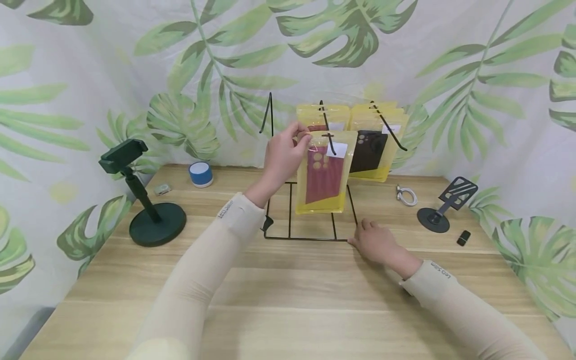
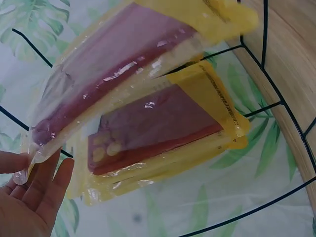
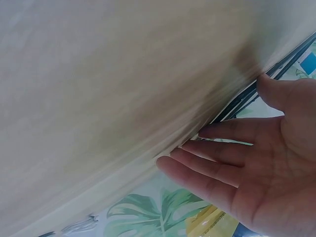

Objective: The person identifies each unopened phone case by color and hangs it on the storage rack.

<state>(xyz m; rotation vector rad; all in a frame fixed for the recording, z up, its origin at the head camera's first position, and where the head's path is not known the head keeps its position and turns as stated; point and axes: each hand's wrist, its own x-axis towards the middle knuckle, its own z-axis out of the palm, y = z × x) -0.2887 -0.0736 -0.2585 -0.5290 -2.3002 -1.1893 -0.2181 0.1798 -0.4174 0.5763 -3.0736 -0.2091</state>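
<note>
Leaf-print cloth hangs behind and around a pale wooden table (image 1: 288,285), and on that table I see a black wire rack (image 1: 310,210) with slanted hooks. From the head view, my left hand (image 1: 283,157) is raised to the rack's middle hook and pinches the top left corner of a yellow packet holding a red phone case (image 1: 325,172); thumb and fingers close on the packet's clear edge, and the packet hangs upright in front of the rack. The left wrist view shows the same packet (image 2: 123,64) seen from below, its clear corner resting between my fingers (image 2: 42,180), with a second red-case packet (image 2: 158,131) just behind it. My right hand (image 1: 378,242) lies flat on the table, fingers straight and loosely spread, its fingertips touching the front right corner of the rack's base wire. In the right wrist view those fingers (image 3: 217,158) are extended against the wood beside the dark wire; it grips nothing.

More yellow packets hang at the back, one with a black phone case (image 1: 369,150) on the right hook. A black phone stand (image 1: 144,200) sits to the left, a blue and white round speaker (image 1: 200,174) behind it, a coiled white cable (image 1: 406,195) and a smaller black stand (image 1: 443,205) to the right.
</note>
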